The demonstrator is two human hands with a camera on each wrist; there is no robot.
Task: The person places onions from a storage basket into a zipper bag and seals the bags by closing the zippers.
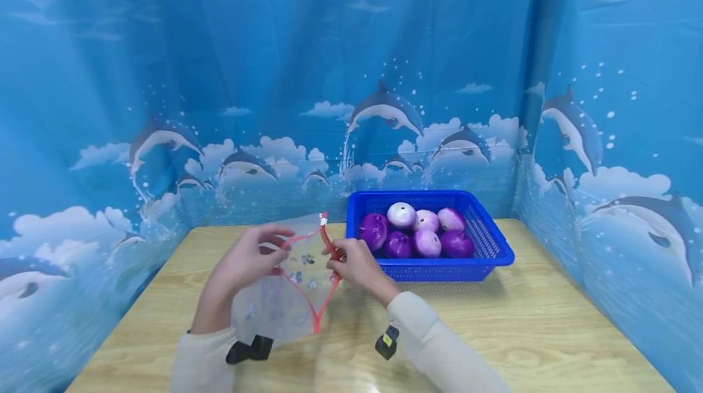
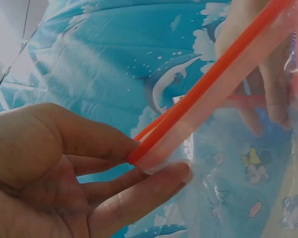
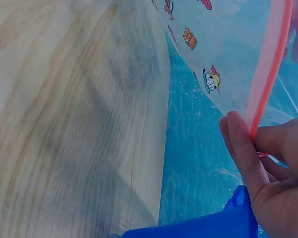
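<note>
Both hands hold a clear plastic zipper bag point(image 1: 269, 304) printed with small cartoon figures, its red-edged mouth spread apart between them. My left hand point(image 1: 241, 265) pinches one red edge between thumb and fingers, as the left wrist view shows at the red zipper strip point(image 2: 188, 106). On the opposite edge, my right hand point(image 1: 359, 265) pinches the strip, thumb against fingers in the right wrist view. A white and red slider point(image 1: 323, 219) sits at the far end of the zipper. Through the film no contents show, only the printed figures.
Right of the bag stands a blue plastic basket point(image 1: 439, 271) with several purple and whitish onions point(image 1: 398, 245) in it, close beyond my right hand. All of this is on a light wood table point(image 1: 549, 320). A blue dolphin-print curtain point(image 1: 274, 75) encloses the back and sides.
</note>
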